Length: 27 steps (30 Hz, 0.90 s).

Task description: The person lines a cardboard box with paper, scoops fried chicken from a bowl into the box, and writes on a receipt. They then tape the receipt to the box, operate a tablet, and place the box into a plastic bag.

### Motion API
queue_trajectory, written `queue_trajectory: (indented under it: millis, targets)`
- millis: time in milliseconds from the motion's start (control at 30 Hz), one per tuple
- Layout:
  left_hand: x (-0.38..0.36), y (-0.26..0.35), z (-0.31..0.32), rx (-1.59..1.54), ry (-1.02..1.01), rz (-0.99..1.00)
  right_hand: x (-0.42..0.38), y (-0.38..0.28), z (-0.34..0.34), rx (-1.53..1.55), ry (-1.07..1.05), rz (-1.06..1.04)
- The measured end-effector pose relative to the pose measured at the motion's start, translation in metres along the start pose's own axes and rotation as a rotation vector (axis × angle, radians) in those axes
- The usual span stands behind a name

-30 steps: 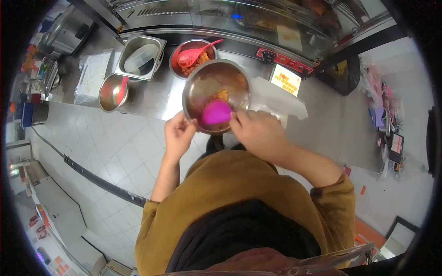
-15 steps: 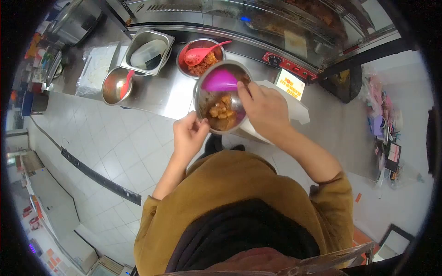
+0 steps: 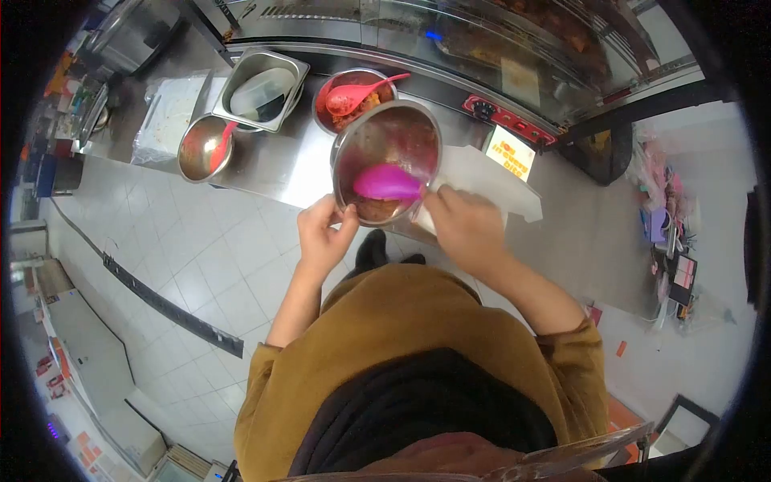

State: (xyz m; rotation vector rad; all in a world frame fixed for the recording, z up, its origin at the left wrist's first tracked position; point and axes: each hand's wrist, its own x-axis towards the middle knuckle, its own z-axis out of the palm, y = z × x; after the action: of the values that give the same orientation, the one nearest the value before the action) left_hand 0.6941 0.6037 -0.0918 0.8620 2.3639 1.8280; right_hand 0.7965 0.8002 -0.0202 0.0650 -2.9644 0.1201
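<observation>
Holding the steel bowl (image 3: 393, 132) by its near left rim, your left grip (image 3: 325, 233) is clamped there between thumb and fingers. Your right grip (image 3: 464, 223), slightly blurred, is closed on the handle of the purple ladle (image 3: 385, 183), just beside the bowl's right rim. The ladle's head lies inside the bowl, in its lower half, pointing left from your right grip toward your left one. It covers part of the bowl's floor, where some brown sauce shows below it.

Just beyond the bowl, partly hidden by its far rim, sits a second bowl (image 3: 320, 104) of reddish food with a red ladle (image 3: 345, 98) in it. To your right, an open white carton (image 3: 482, 170) lies on the surface (image 3: 578, 209), its near part blocked by your right hand; a printed panel (image 3: 512, 153) stands out beyond it. Well to the left are a small steel bowl (image 3: 191, 153) holding a red utensil (image 3: 222, 149) and, next to it, a rectangular pan (image 3: 273, 122) with a clear container (image 3: 263, 90) inside. A glass cabinet (image 3: 442, 40) closes off the back.
</observation>
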Motion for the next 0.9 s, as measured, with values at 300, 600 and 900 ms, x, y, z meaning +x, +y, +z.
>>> queue_trajectory:
  millis: [300,600,900]
  targets:
    - [0.002,0.003,0.013,-0.072,-0.049,0.036,-0.024,0.010,0.005,-0.063,0.039,0.021]
    - [0.006,0.010,0.033,-0.016,-0.134,0.125,-0.048,0.029,-0.008,-0.029,0.024,0.141]
    - [0.026,0.049,0.062,-0.189,-0.193,-0.180,-0.087,0.019,0.012,0.232,0.067,0.385]
